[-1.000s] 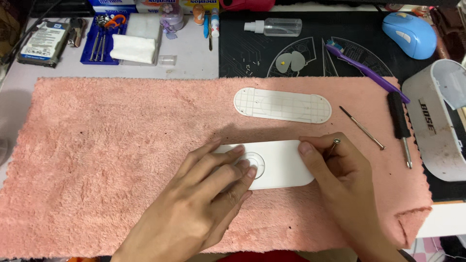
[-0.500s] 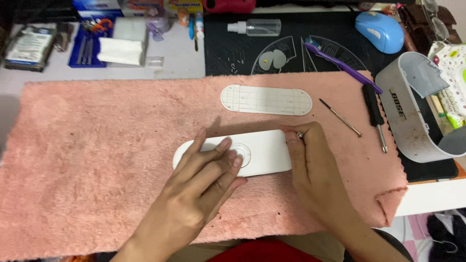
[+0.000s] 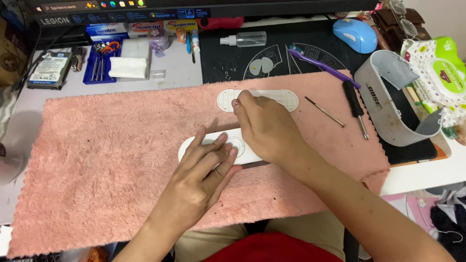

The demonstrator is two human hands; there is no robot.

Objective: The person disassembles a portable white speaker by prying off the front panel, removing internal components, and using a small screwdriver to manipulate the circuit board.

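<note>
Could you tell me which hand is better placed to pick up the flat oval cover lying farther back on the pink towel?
Probably the right hand: its fingertips already rest on the oval cover, while the left hand presses on the nearer white oval piece.

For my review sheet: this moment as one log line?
left hand flat on white oval part | right hand fingers at white gridded plate | pink towel underneath

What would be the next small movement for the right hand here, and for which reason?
Probably lower the fingertips and set down on the flat oval plate whatever they pinch; it is too small to identify. The right hand hovers over that plate's left end, fingers closed, while the left hand presses the white oval case on the pink towel.
</note>
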